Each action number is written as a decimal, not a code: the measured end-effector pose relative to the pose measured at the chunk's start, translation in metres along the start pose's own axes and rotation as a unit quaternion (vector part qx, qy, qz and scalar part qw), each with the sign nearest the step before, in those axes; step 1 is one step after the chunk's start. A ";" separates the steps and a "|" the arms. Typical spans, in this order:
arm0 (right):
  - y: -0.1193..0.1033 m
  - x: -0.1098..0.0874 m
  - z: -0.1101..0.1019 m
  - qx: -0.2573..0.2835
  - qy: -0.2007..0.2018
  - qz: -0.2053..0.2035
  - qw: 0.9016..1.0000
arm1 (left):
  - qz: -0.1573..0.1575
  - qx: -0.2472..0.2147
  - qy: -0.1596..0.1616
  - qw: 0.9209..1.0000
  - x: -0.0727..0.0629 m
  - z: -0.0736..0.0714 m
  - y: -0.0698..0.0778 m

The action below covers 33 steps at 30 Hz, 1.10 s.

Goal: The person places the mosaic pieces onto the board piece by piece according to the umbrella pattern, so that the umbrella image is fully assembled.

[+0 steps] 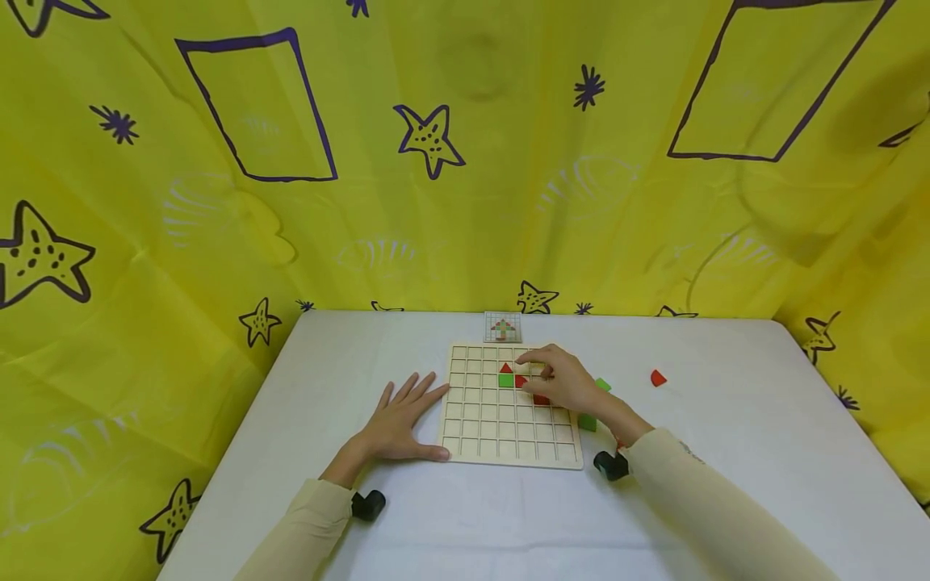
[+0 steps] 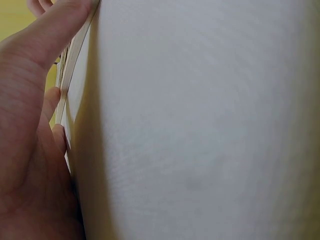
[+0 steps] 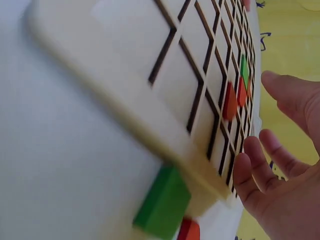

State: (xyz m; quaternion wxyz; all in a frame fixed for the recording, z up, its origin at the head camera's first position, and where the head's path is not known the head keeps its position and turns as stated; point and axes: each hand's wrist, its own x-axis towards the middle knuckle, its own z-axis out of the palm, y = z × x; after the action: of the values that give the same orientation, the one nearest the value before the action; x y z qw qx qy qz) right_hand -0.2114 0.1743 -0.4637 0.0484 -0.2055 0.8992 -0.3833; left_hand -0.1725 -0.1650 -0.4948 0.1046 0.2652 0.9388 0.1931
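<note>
A pale wooden grid board [image 1: 479,436] lies on the table. My left hand [image 1: 403,420] is spread flat beside it, thumb and fingertips at its left edge; in the left wrist view the thumb [image 2: 55,30] reaches that edge. Over the upper right squares hovers my right hand [image 1: 567,381], thumb and fingers apart and nothing between them in the right wrist view. In the grid sit a red triangle [image 1: 506,368], a green square [image 1: 505,381] below it, a red piece [image 1: 520,381] beside that, and another red piece [image 1: 541,399] partly under the right hand.
Behind the board's far edge is a small pattern card [image 1: 503,328]. Right of the board lie green blocks [image 1: 588,422], partly hidden by the arm, and a red quarter-round piece [image 1: 658,378] farther off. A yellow curtain [image 1: 494,226] hangs behind the white table [image 1: 349,347].
</note>
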 end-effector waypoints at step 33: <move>0.055 -0.094 -0.078 -0.055 0.048 0.014 0.997 | 0.010 0.012 0.023 1.000 0.004 0.014 -0.013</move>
State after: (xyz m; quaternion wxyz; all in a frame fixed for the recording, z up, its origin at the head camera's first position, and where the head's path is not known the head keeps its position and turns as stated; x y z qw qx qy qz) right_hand -0.1629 0.2992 -0.4550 -0.0006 -0.1764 0.9232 -0.3414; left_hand -0.1776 -0.1690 -0.5135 0.0776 0.2717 0.9404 0.1895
